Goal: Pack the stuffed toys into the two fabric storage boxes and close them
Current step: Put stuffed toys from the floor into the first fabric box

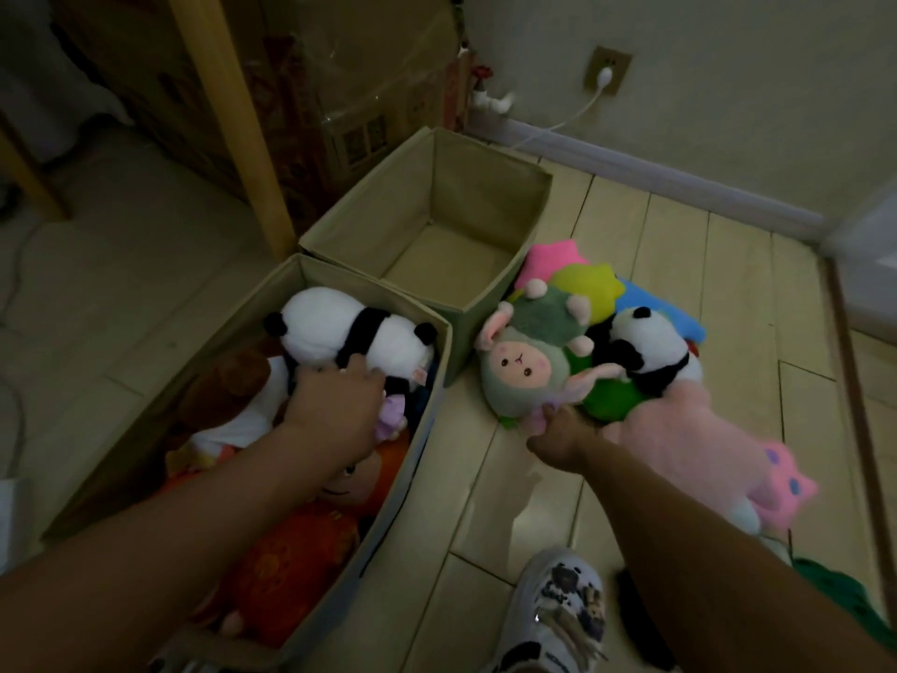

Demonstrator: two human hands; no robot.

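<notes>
Your left hand point(335, 405) presses down on the big panda point(354, 332) inside the near box point(427, 410), fingers curled over it. Your right hand point(558, 434) pinches the green lamb point(524, 371) on the floor point(485, 502), beside the far box point(485, 293), which holds no toys.

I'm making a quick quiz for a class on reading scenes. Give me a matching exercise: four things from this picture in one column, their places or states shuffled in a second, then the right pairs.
Things
1. large panda
2. far box
3. green lamb
4. small panda

Places or states
A. holds no toys
B. on top of the toy pile on the floor
C. in the near box, under the left hand
D. on the floor, right hand at its lower edge

Pairs: 1-C, 2-A, 3-D, 4-B
</notes>
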